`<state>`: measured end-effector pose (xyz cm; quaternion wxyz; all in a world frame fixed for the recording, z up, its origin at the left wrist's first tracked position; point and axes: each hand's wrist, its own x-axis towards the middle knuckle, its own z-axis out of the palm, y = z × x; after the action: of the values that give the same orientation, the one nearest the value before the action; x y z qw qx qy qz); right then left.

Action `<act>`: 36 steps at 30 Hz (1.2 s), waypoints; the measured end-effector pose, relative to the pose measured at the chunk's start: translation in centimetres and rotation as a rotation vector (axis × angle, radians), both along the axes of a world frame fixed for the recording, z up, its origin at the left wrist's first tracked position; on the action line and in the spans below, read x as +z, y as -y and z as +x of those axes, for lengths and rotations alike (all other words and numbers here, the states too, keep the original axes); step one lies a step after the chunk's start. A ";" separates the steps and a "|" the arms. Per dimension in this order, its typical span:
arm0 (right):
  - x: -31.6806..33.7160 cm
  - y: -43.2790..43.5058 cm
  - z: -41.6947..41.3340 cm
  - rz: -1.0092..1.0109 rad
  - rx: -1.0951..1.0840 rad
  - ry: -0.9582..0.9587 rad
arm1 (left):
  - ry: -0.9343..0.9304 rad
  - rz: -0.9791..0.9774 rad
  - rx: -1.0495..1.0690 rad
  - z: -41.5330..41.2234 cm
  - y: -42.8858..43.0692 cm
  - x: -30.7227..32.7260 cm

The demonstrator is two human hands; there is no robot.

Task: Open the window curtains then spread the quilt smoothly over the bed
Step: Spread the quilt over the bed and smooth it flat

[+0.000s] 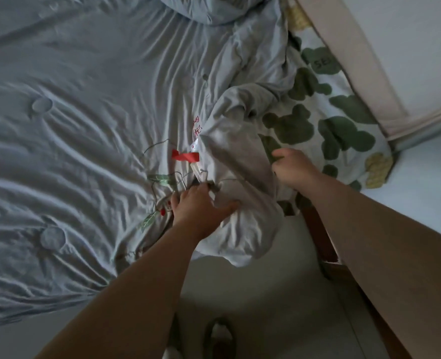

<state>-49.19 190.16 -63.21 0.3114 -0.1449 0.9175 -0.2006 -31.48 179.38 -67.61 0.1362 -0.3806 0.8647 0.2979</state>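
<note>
Now spreading the quilt: one bunched corner is left.
Over the bed (317, 234) the quilt (84, 112) is lying mostly flat, its near corner crumpling beside the uncovered patterned sheet (338, 117). The left hand (201, 207) and right hand (293, 168) are each closing a curled grip on that fold, which probably needs drawing rightward over the sheet.

Dim, cool, even light throughout. Nearer than the left hand (201, 206): pale smooth floor (266, 301) with one dark-rimmed slipper (218, 335). Just nearer than the right hand (291, 168): dark wooden bed frame (316, 237). Well beyond the right hand and to its right: beige padded band (343, 60) running diagonally against a plain white wall (421, 35).
</note>
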 end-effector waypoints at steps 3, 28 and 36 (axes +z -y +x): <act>1.1 2.8 0.0 -0.050 -0.002 0.019 | -0.138 0.132 0.168 -0.8 0.9 1.4; -1.7 2.9 -10.9 -0.259 -0.059 0.376 | -0.014 0.272 0.376 -16.3 -11.0 -0.7; -1.4 -1.9 -14.3 0.163 0.200 -0.017 | 0.071 0.372 0.297 -15.4 -18.7 -0.3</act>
<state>-63.51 192.06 -64.60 0.3328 -0.2115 0.9143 -0.0919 -46.91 198.08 -67.92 0.1892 -0.4823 0.7241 0.4553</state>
